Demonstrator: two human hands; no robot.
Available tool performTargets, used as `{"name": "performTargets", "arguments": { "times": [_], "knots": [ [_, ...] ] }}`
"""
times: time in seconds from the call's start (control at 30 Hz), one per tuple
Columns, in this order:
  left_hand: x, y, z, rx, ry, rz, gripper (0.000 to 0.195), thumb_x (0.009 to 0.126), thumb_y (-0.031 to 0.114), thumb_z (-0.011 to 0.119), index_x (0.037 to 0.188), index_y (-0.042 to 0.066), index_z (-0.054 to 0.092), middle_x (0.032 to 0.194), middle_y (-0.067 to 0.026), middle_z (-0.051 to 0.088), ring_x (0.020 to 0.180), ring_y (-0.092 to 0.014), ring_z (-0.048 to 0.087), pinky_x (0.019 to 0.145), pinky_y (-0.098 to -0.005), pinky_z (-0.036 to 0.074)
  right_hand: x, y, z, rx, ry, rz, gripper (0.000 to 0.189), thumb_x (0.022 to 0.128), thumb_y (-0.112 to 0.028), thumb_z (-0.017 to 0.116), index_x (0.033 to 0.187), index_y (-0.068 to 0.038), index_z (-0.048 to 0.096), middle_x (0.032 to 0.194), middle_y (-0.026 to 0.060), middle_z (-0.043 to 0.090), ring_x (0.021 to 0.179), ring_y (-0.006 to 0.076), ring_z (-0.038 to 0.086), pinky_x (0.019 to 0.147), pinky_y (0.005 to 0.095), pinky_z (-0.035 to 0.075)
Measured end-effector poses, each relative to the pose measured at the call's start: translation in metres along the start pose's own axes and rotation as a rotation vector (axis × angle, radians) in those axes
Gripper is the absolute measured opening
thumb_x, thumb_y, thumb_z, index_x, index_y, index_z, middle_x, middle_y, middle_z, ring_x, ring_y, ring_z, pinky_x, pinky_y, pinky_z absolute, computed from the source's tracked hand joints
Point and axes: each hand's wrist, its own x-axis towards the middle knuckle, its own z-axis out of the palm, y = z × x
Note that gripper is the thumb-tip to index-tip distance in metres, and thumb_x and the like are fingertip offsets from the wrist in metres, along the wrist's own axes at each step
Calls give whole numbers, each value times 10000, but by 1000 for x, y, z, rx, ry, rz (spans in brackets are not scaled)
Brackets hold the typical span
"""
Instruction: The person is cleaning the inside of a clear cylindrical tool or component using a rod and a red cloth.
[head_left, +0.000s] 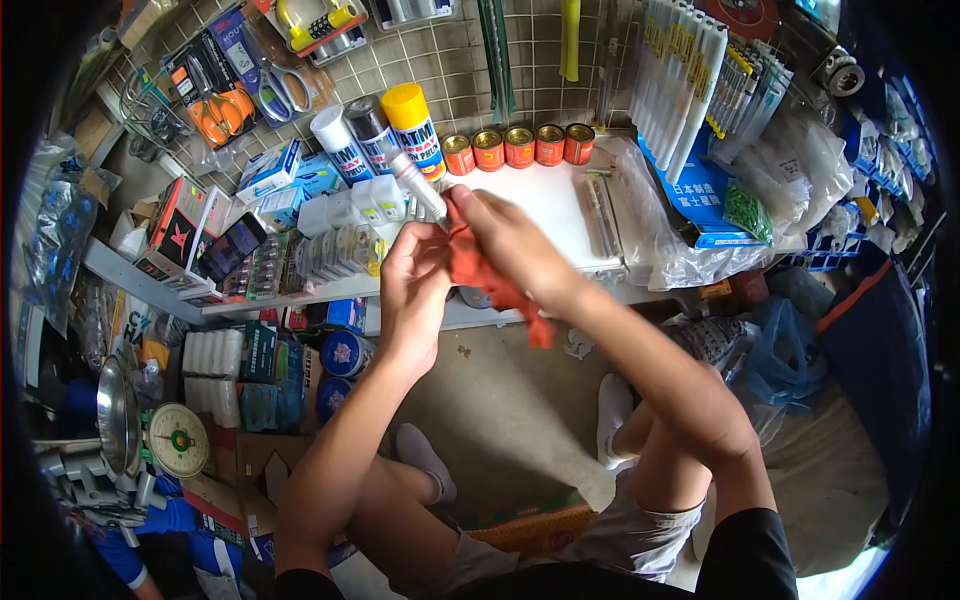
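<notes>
A whitish tube or bottle, tilted up to the left and partly blurred, is in my left hand. Its label cannot be read, and my fingers hide its lower end. Close beside it, my right hand is closed on a red cloth, pressed to the tube's lower end; the cloth hangs down below both hands. Behind the hands stand three spray cans, one with a yellow cap. To their right is a row of small red tins with gold lids on the white shelf.
Clear plastic cases and a phone-like device lie left on the shelf. Thin packaged rods lie right, near plastic bags. Packaged scissors hang on the wire grid. A dial scale stands lower left.
</notes>
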Motion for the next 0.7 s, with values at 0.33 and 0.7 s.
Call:
{"name": "performTargets", "arguments": {
  "times": [0.33,0.7],
  "knots": [
    [3,38,-3,71,117,-45,437,1042,376,577,1332,49,573,1175,-45,652,1056,-126,591,930,-316,455,-11,6,-5,-651,211,-466,536,972,-530,634,909,1,614,730,144,688,566,292,678,570,397,542],
    [15,56,-16,-553,199,-363,582,1068,394,513,574,220,261,495,74,157,442,-83,142,491,-277,210,-27,44,29,-645,-158,-465,391,903,-356,721,1025,-19,565,719,139,660,551,313,663,550,401,581]
  ]
}}
